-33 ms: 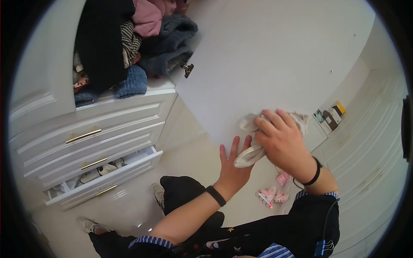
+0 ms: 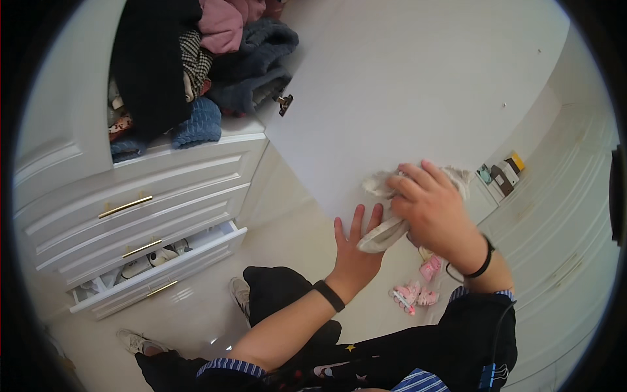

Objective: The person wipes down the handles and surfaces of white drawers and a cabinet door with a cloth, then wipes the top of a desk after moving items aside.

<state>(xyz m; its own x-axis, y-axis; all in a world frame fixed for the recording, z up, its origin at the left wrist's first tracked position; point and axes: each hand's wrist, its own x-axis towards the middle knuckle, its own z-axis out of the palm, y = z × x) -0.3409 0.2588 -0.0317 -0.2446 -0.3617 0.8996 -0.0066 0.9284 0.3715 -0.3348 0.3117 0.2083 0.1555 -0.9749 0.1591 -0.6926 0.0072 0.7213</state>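
My right hand [image 2: 434, 212] is closed on a whitish cloth [image 2: 384, 236] and presses it to the inner face of the white cabinet door [image 2: 392, 91], near its lower edge. Loose folds of the cloth stick out on both sides of the fingers. My left hand [image 2: 356, 255] has its fingers spread against the door's lower part, just left of the cloth's hanging end. Its fingertips show; the thumb side is partly covered by the cloth.
At upper left, clothes [image 2: 153, 72] fill an open cabinet compartment, beside a door hinge [image 2: 283, 104]. Below, one drawer [image 2: 215, 245] sticks out with items inside. Pink roller skates [image 2: 408, 297] lie on the floor. Small boxes [image 2: 504, 176] stand at right, near white wardrobe fronts [image 2: 555, 255].
My right hand has shifted very slightly up and to the right with the cloth. My left hand stays nearly in place.
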